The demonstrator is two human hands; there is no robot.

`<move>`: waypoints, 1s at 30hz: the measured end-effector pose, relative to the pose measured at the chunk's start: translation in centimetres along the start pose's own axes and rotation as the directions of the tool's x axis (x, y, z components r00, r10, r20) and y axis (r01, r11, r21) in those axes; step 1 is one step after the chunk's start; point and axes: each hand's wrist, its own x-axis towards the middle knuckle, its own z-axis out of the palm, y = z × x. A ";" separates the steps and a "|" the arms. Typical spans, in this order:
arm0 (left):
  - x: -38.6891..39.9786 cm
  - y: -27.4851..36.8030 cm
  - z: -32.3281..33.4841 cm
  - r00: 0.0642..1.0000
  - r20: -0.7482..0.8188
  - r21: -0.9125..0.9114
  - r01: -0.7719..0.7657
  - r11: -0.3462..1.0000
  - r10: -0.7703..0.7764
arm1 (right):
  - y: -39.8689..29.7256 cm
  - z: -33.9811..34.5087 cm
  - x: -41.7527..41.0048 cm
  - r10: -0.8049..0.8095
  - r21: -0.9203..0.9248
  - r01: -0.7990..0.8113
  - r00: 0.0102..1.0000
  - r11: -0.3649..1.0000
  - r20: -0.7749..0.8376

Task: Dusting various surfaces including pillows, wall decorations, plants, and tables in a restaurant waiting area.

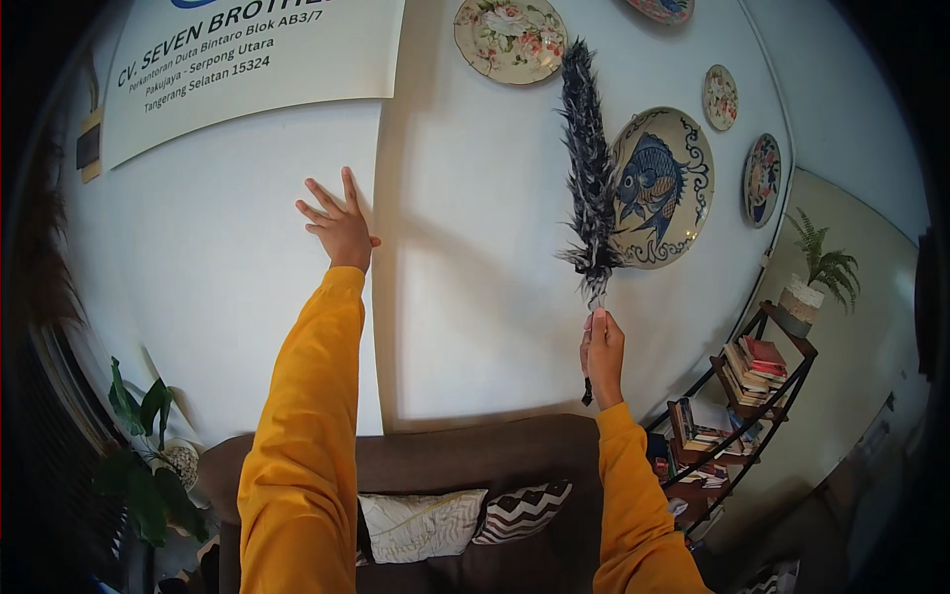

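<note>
My right hand (605,355) grips the short handle of a dark feather duster (588,156), which points upward. Its feathers overlap the left edge of a wall plate painted with a blue fish (657,189); whether they touch it, I cannot tell. Above the duster's tip hangs a round floral plate (510,37). My left hand (341,226) holds nothing, its fingers spread against the white wall panel (223,297), close to the panel's right edge. Both arms wear yellow sleeves.
A brown sofa (519,445) with a pale cushion (423,523) and a zigzag cushion (523,512) stands below. At right is a shelf rack (768,401) with books and a potted fern (800,304). Smaller plates (721,96) hang nearby. A printed sign (252,126) and leafy plant (145,438) are left.
</note>
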 end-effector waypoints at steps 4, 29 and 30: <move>0.0 0.1 -0.1 1.000 0.003 -0.002 -0.004 1.000 0.004 | -0.8 -0.1 0.1 0.018 0.029 -0.019 0.999 0.999 0.039; -0.1 0.1 -0.2 1.000 0.005 -0.004 0.001 1.000 -0.001 | -0.9 0.1 0.4 0.049 0.007 -0.050 0.988 0.999 0.144; -0.1 0.0 -0.1 1.000 0.005 -0.004 0.002 1.000 -0.002 | -1.0 0.3 0.6 0.040 0.015 -0.042 0.991 0.999 0.124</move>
